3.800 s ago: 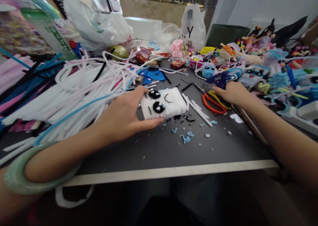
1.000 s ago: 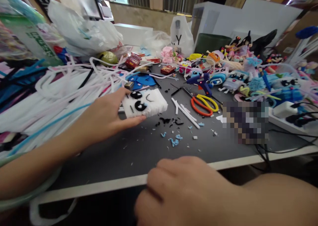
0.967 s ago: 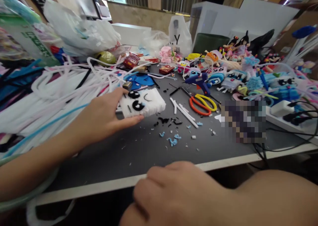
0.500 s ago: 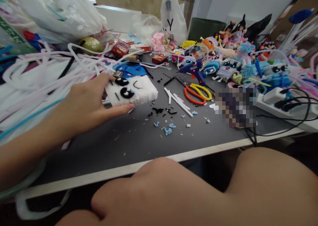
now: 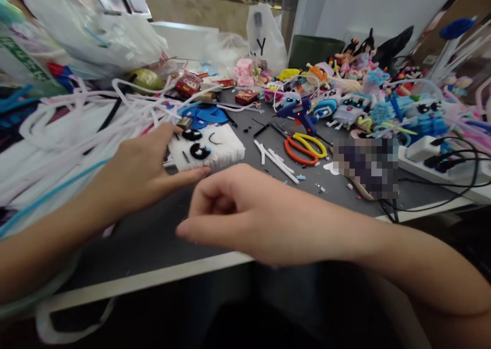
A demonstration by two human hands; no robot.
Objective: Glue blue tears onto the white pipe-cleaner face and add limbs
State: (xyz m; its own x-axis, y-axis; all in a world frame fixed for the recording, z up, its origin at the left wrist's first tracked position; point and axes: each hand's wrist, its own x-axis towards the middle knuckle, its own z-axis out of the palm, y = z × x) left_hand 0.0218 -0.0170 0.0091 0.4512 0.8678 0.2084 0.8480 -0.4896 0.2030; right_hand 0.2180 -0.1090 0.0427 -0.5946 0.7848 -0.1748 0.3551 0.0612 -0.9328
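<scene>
A white, fuzzy, box-shaped piece [image 5: 228, 147] with two round black eyes and a thin curved smile sits in my left hand [image 5: 140, 165], gripped between thumb and fingers at its left end, over the near-middle part of a dark grey desk [image 5: 153, 236] with a pale edge. The face is turned up towards me. (Whether its underside rests on the surface, I cannot tell.)

My right hand [image 5: 245, 213] is in front of it, nearer to me, fingers curled in and thumb stretched out below them; I cannot tell whether anything is inside the curl.

Just right of the box-shaped piece lie short white cut stems [image 5: 280, 165], then scissors with one orange and one yellow handle [image 5: 296, 158]. Behind the scissors is a dark blue glue gun [image 5: 301, 113] showing a small red light. Flat blue pieces [image 5: 209, 115] lie behind the box-shaped piece.

Farther left spreads a heap of long white and pale pink fuzzy stems [image 5: 65, 126]. Farther right are a crowd of colourful fuzzy figures [image 5: 351, 110] and a white power strip [image 5: 422, 162] with black cables.
</scene>
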